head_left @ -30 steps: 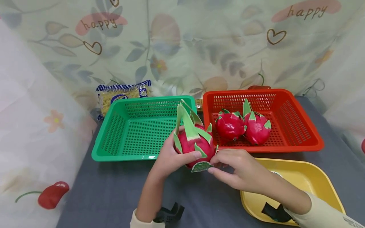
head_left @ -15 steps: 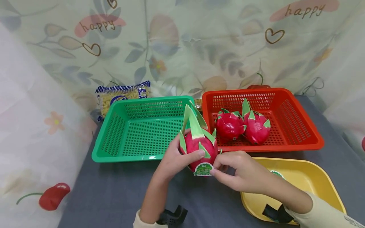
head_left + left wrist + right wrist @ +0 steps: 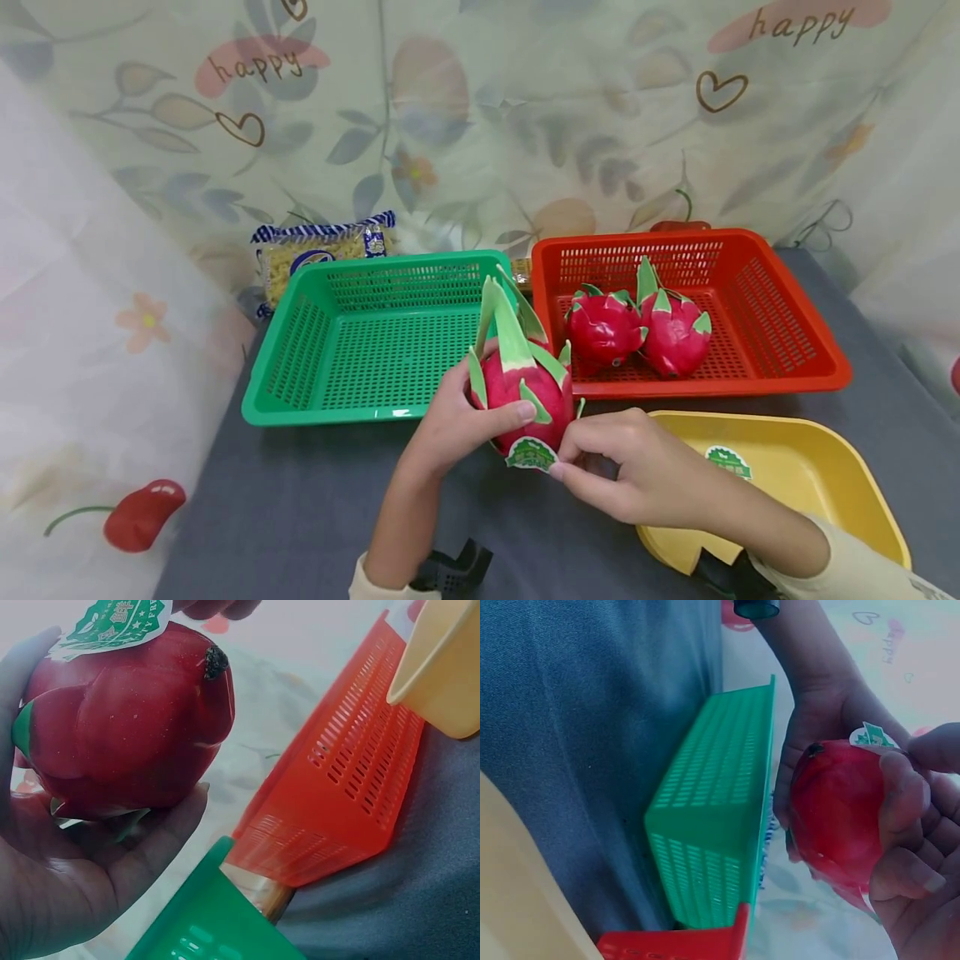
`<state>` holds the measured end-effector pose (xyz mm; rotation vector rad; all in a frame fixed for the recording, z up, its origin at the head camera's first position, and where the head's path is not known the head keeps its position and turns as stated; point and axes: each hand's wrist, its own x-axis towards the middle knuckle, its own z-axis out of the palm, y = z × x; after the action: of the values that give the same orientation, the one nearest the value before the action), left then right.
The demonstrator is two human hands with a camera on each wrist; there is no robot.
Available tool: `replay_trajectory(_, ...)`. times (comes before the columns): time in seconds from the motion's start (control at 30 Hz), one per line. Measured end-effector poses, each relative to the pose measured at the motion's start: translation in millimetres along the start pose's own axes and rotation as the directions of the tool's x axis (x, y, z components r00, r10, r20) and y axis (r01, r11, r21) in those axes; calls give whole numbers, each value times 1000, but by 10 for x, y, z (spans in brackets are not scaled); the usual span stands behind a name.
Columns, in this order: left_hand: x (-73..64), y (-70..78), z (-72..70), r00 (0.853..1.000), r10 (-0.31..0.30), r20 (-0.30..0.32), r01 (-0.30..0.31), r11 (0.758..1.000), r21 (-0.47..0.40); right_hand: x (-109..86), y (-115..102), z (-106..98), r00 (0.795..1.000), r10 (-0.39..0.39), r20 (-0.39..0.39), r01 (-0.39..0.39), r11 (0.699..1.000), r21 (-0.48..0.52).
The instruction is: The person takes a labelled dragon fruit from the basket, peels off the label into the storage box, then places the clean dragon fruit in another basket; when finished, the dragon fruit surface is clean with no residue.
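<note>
My left hand (image 3: 457, 417) grips a pink dragon fruit (image 3: 517, 383) with long green leaf tips, held up in front of the two baskets. A green and white sticker (image 3: 531, 454) sits low on the fruit's near side. Thumb and index finger of my right hand (image 3: 637, 467) pinch the sticker's right edge. In the left wrist view, the sticker (image 3: 120, 626) curves away from the fruit (image 3: 135, 727) along its lower edge. The right wrist view has the sticker (image 3: 871, 737) standing partly off the fruit's skin beside my right fingertips (image 3: 904, 780).
A green basket (image 3: 258, 412) stands at left, with a pasta bag (image 3: 330, 242) behind it. Two more dragon fruits (image 3: 603, 329) lie in the red basket (image 3: 817, 379) at right. Nearer, a yellow tray (image 3: 795, 450) holds another green and white sticker (image 3: 727, 461) and something black.
The dragon fruit has shifted slightly right and turned, so the sticker's print now faces the head camera. My right hand has lowered a little, uncovering more of the tray's sticker.
</note>
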<state>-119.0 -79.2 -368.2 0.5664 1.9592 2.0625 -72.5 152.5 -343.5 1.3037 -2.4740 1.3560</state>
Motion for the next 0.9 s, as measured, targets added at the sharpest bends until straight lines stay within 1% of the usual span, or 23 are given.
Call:
replay_trajectory(0.3, -13, -78, 15, 999, -38, 4, 38, 999, 8, -55, 32, 29, 1000, 24, -10, -24, 1000, 19)
replay_trajectory(0.47, -18, -117, 32, 998, -63, 2, 63, 998, 4, -89, 46, 57, 999, 28, -17, -28, 1000, 8)
replay_trajectory(0.57, -18, -128, 38, 998, -66, 6, 66, 998, -2, -105, 48, 71, 999, 32, -23, -32, 999, 7)
replay_trajectory(0.63, -20, -130, 42, 998, -63, 7, 63, 998, -2, -115, 49, 80, 999, 26, -29, -26, 1000, 9)
replay_trajectory(0.7, -27, -128, 48, 998, -60, 8, 60, 998, 1, -127, 54, 89, 999, 0, -34, 0, 1000, 15)
replay_trajectory(0.8, -55, -119, 70, 998, -59, 16, 59, 998, 8, -157, 48, 93, 1000, -17, -23, 18, 999, 45)
replay_trajectory(0.9, -105, -109, 123, 996, -81, 40, 81, 997, 5, -211, 26, 77, 1000, 2, 14, -4, 997, 78)
